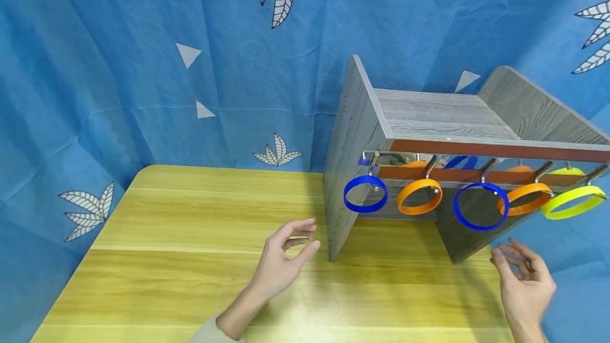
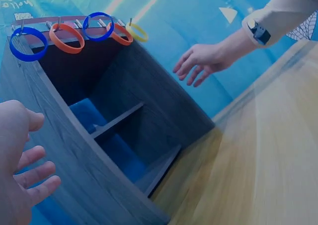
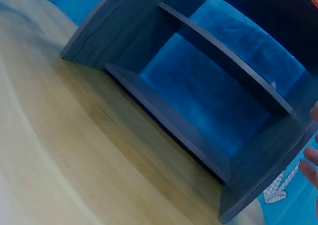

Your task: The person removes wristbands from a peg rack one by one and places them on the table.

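Observation:
My left hand (image 1: 282,262) hovers over the table just left of a grey wooden shelf (image 1: 353,131), thumb and fingers apart with nothing between them. Below the shelf's right front corner is my right hand (image 1: 526,286), its fingers loosely bent and empty. Along the shelf's front, rings hang on metal hooks: a blue ring (image 1: 365,209) at the left end, an orange ring (image 1: 419,211), another blue ring (image 1: 481,227), a second orange ring (image 1: 524,210) and a yellow ring (image 1: 569,216) at the right. Only fingertips (image 3: 310,155) of the right hand enter the right wrist view.
The shelf stands on a light wooden table (image 1: 181,216), with an inner board (image 3: 233,61) across its open middle. More blue, orange and yellow pieces show behind the front hooks. A blue curtain (image 1: 143,68) with white leaf prints hangs behind the table.

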Tool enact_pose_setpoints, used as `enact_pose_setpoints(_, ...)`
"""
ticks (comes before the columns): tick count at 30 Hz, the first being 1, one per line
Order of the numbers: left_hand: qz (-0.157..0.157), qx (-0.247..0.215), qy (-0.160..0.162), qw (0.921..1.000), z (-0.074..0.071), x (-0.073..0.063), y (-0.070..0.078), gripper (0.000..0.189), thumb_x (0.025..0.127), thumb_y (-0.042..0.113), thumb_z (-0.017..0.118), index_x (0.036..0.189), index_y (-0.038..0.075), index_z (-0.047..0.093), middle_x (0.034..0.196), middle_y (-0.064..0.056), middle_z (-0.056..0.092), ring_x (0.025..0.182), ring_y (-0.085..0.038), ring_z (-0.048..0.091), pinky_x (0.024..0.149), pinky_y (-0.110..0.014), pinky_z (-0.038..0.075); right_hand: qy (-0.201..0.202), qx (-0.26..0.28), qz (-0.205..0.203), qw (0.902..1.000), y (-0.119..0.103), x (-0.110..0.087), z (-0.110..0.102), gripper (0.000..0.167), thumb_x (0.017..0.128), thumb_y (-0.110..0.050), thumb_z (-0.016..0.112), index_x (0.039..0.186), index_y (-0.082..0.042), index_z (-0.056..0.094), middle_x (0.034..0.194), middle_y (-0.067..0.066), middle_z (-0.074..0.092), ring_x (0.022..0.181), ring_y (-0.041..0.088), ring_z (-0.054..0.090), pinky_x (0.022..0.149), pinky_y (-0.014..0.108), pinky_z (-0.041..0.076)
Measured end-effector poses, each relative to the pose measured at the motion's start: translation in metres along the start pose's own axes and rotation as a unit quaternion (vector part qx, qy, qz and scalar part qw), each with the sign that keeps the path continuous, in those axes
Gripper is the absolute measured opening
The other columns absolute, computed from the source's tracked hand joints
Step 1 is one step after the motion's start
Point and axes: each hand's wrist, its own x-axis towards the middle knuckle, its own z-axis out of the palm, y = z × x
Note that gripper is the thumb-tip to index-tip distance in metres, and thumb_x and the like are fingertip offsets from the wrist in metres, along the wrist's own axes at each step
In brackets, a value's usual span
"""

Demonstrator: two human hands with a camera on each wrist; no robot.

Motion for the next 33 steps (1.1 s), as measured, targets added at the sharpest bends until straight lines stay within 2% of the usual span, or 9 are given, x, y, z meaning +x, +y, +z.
enact_pose_setpoints(2, -0.006, -0.008, 0.003, 0.9999, 0.006, 0.004, -0.001, 0.040, 0.098, 0.012, 0.075, 0.136, 0.010, 0.065, 0.129, -0.011, 0.072, 0.115, -0.014, 0.069, 0.105, -0.040, 0.063, 0.001, 0.013, 0.010, 0.9999, 0.002, 0.004, 0.001, 0.037, 0.094, 0.006, 0.073, 0.130, -0.002, 0.070, 0.096, -0.022, 0.070, 0.077, -0.008, 0.067, 0.071, 0.005, 0.059)
enact_pose_setpoints(5, -0.017, -0.015, 0.005, 0.9997, 0.015, 0.008, -0.002, 0.040, 0.097, 0.013, 0.076, 0.135, 0.010, 0.065, 0.128, -0.011, 0.072, 0.116, -0.022, 0.069, 0.106, -0.040, 0.062, -0.004, 0.052, 0.015, 0.9985, 0.003, 0.010, 0.002, 0.038, 0.093, 0.008, 0.072, 0.130, 0.001, 0.069, 0.095, -0.017, 0.072, 0.077, -0.005, 0.068, 0.072, 0.006, 0.060)
enact_pose_setpoints(9, -0.028, -0.025, -0.005, 0.9993, 0.027, 0.014, -0.003, 0.042, 0.097, 0.013, 0.076, 0.137, 0.007, 0.064, 0.130, -0.016, 0.070, 0.120, -0.037, 0.067, 0.108, -0.041, 0.061, -0.018, 0.147, 0.012, 0.9888, 0.002, 0.016, 0.004, 0.038, 0.091, 0.014, 0.071, 0.129, 0.006, 0.068, 0.094, -0.007, 0.075, 0.076, 0.001, 0.071, 0.069, 0.010, 0.062)
enact_pose_setpoints(11, -0.032, -0.031, -0.006, 0.9990, 0.032, 0.017, -0.003, 0.042, 0.097, 0.013, 0.076, 0.137, 0.005, 0.064, 0.132, -0.017, 0.070, 0.123, -0.039, 0.066, 0.110, -0.041, 0.060, -0.024, 0.182, 0.010, 0.9829, 0.003, 0.017, 0.004, 0.038, 0.091, 0.017, 0.069, 0.128, 0.008, 0.067, 0.095, -0.003, 0.075, 0.076, 0.004, 0.071, 0.069, 0.012, 0.063)
enact_pose_setpoints(15, -0.035, -0.042, 0.004, 0.9985, 0.041, 0.022, -0.003, 0.039, 0.098, 0.010, 0.075, 0.135, 0.004, 0.065, 0.136, -0.015, 0.068, 0.127, -0.035, 0.065, 0.110, -0.043, 0.060, -0.028, 0.199, 0.008, 0.9795, 0.004, 0.017, 0.005, 0.039, 0.090, 0.020, 0.067, 0.127, 0.008, 0.067, 0.094, -0.002, 0.075, 0.077, 0.005, 0.071, 0.068, 0.013, 0.063)
enact_pose_setpoints(19, -0.018, -0.043, 0.014, 0.9988, 0.047, 0.026, -0.004, 0.036, 0.097, 0.007, 0.074, 0.132, 0.003, 0.066, 0.133, -0.016, 0.069, 0.124, -0.035, 0.067, 0.107, -0.045, 0.061, -0.029, 0.219, 0.011, 0.9752, 0.006, 0.019, 0.006, 0.037, 0.089, 0.022, 0.066, 0.124, 0.009, 0.068, 0.090, -0.002, 0.076, 0.077, 0.005, 0.072, 0.068, 0.012, 0.063)
enact_pose_setpoints(23, -0.003, -0.042, 0.027, 0.9988, 0.052, 0.030, -0.006, 0.036, 0.096, 0.006, 0.075, 0.131, 0.003, 0.067, 0.126, -0.018, 0.070, 0.118, -0.037, 0.067, 0.105, -0.045, 0.062, -0.038, 0.264, 0.003, 0.9639, 0.006, 0.022, 0.008, 0.035, 0.088, 0.027, 0.063, 0.120, 0.015, 0.067, 0.086, 0.000, 0.076, 0.075, 0.007, 0.074, 0.070, 0.014, 0.065)
enact_pose_setpoints(26, -0.007, -0.048, 0.031, 0.9983, 0.055, 0.033, -0.006, 0.037, 0.096, 0.007, 0.076, 0.132, 0.004, 0.067, 0.124, -0.018, 0.069, 0.117, -0.036, 0.067, 0.105, -0.044, 0.063, -0.047, 0.286, -0.008, 0.9571, 0.006, 0.026, 0.009, 0.033, 0.086, 0.030, 0.062, 0.117, 0.019, 0.067, 0.085, 0.002, 0.077, 0.075, 0.008, 0.075, 0.071, 0.016, 0.065)
enact_pose_setpoints(33, -0.012, -0.058, 0.030, 0.9978, 0.060, 0.036, -0.003, 0.036, 0.096, 0.007, 0.075, 0.132, 0.004, 0.067, 0.127, -0.018, 0.068, 0.119, -0.036, 0.066, 0.105, -0.043, 0.063, -0.078, 0.290, -0.037, 0.9530, 0.008, 0.030, 0.009, 0.031, 0.085, 0.034, 0.057, 0.113, 0.022, 0.064, 0.085, 0.004, 0.076, 0.078, 0.010, 0.076, 0.074, 0.019, 0.066)
